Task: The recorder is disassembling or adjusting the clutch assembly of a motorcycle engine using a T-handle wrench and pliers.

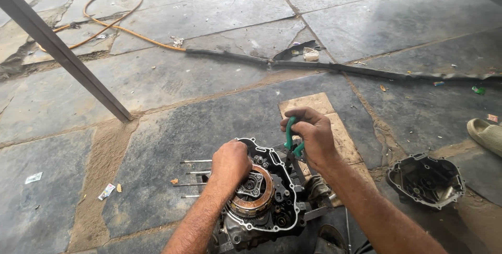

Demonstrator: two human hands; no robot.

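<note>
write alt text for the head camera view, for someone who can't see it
A person's left hand rests on the clutch pack of an opened engine on a stone floor, while the right hand grips green-handled pliers over it. A removed engine cover lies to the right; an orange hose runs behind.

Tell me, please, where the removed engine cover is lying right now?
The engine cover lies open side up on the stone floor at the lower right, right of the right hand, below a sandal.

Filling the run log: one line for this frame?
left hand: on clutch | right hand: holds green pliers over engine | cover: on floor, right
</note>
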